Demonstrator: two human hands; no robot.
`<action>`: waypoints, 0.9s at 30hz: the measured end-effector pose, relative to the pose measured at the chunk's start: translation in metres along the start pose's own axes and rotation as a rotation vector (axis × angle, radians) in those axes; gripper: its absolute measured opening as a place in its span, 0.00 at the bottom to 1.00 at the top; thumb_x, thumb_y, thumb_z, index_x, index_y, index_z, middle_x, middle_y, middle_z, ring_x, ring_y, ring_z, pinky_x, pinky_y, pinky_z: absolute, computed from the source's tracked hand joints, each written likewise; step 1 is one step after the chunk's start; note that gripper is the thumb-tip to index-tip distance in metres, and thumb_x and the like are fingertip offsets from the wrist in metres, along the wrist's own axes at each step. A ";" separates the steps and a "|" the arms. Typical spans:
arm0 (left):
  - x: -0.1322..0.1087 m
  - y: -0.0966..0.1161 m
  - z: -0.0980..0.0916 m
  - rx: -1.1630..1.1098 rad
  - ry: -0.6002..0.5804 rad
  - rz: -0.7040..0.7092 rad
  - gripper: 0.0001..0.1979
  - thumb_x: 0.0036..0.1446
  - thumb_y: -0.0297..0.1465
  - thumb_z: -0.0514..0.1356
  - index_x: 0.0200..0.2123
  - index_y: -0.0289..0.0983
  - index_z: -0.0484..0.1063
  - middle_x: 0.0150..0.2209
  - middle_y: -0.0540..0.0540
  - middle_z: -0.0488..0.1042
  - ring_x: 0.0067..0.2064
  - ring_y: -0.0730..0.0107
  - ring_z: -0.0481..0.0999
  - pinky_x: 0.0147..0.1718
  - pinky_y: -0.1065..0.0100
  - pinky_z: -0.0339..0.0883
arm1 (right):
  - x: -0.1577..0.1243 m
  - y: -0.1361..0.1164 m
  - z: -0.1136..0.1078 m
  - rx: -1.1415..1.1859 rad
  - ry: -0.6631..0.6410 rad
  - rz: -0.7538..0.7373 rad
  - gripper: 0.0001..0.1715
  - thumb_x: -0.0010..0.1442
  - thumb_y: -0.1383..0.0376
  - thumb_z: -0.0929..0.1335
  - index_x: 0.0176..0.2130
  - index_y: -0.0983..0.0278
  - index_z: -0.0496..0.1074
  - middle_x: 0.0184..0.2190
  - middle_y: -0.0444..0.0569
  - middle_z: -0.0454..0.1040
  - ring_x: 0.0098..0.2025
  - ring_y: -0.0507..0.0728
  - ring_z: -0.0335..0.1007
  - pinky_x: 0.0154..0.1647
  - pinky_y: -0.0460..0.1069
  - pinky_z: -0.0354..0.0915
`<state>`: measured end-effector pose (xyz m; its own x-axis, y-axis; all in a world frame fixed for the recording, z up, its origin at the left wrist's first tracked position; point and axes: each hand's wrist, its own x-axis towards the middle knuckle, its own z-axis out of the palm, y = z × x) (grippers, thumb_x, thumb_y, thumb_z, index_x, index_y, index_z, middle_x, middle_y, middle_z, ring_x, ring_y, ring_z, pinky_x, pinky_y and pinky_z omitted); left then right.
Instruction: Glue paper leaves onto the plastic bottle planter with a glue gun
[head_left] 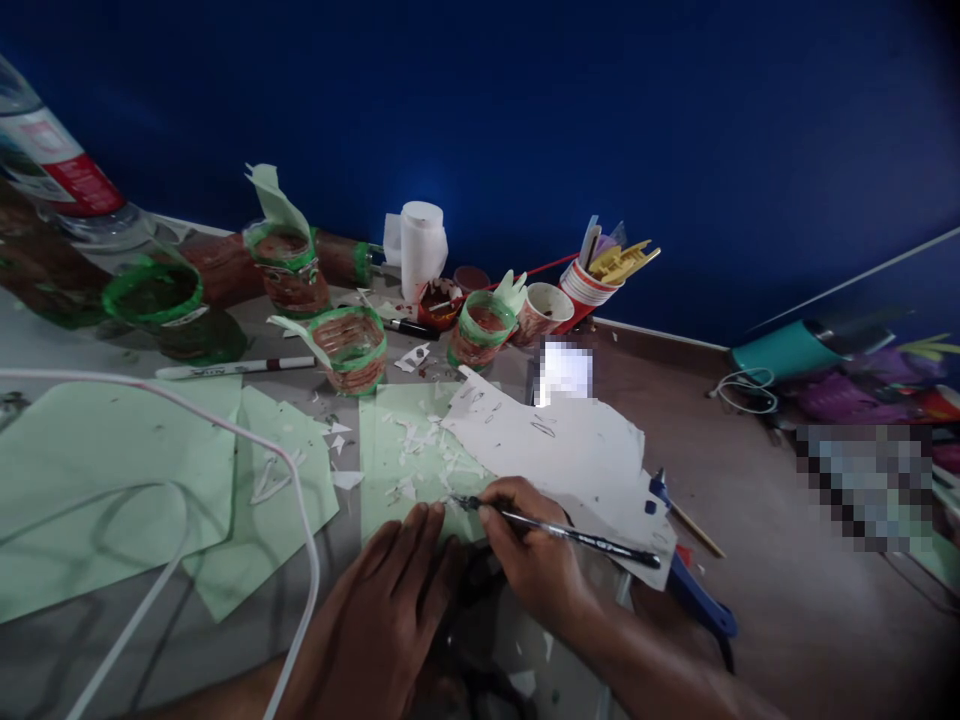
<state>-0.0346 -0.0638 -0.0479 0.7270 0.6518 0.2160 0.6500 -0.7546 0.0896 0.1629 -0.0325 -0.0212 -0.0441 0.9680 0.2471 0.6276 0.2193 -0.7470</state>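
Observation:
My right hand [536, 545] pinches a slim black pen [592, 541], its dark tip pointing left onto a light green sheet [397, 405]. Printed lettering runs along the barrel. Beside the tip, my left hand [397, 590] lies with fingers stretched out near the front of that sheet. Whether a small scrap is under its fingertips, I cannot tell. Small white paper scraps [420, 440] are scattered over the green sheet. A white cut paper [570, 450] with small drawn leaf-like outlines lies partly beneath my right hand and the pen.
Brown-and-green decorated cups [349, 352] stand at the back with a marker [236, 368] before them. A white cable [289, 460] loops over green paper [112, 480] at left. Blue-handled scissors [701, 595] lie right. A red-striped cup stack [589, 290] holds plastic cutlery.

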 end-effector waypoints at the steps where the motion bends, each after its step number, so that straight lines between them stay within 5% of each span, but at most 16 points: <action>1: 0.000 0.000 0.000 -0.002 -0.009 0.003 0.32 0.55 0.39 0.57 0.61 0.33 0.62 0.64 0.33 0.61 0.66 0.48 0.54 0.62 0.54 0.42 | 0.000 0.000 0.000 -0.001 -0.004 -0.004 0.05 0.57 0.68 0.65 0.33 0.61 0.72 0.28 0.46 0.76 0.31 0.54 0.73 0.34 0.47 0.69; 6: -0.003 0.001 0.005 -0.011 -0.040 -0.007 0.37 0.56 0.49 0.56 0.63 0.34 0.59 0.66 0.32 0.58 0.67 0.45 0.52 0.62 0.51 0.44 | -0.001 0.000 0.000 0.000 -0.013 -0.013 0.05 0.58 0.68 0.65 0.34 0.61 0.72 0.28 0.46 0.76 0.32 0.54 0.73 0.34 0.47 0.69; 27: 0.000 -0.001 0.001 -0.009 0.018 -0.003 0.31 0.58 0.44 0.55 0.61 0.33 0.62 0.64 0.33 0.61 0.66 0.47 0.55 0.62 0.53 0.44 | -0.001 0.001 0.001 -0.013 0.001 -0.014 0.05 0.58 0.68 0.65 0.33 0.60 0.71 0.27 0.45 0.76 0.30 0.54 0.73 0.32 0.47 0.68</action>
<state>-0.0351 -0.0629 -0.0489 0.7210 0.6524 0.2334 0.6498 -0.7536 0.0993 0.1627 -0.0329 -0.0224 -0.0521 0.9647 0.2582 0.6369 0.2312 -0.7354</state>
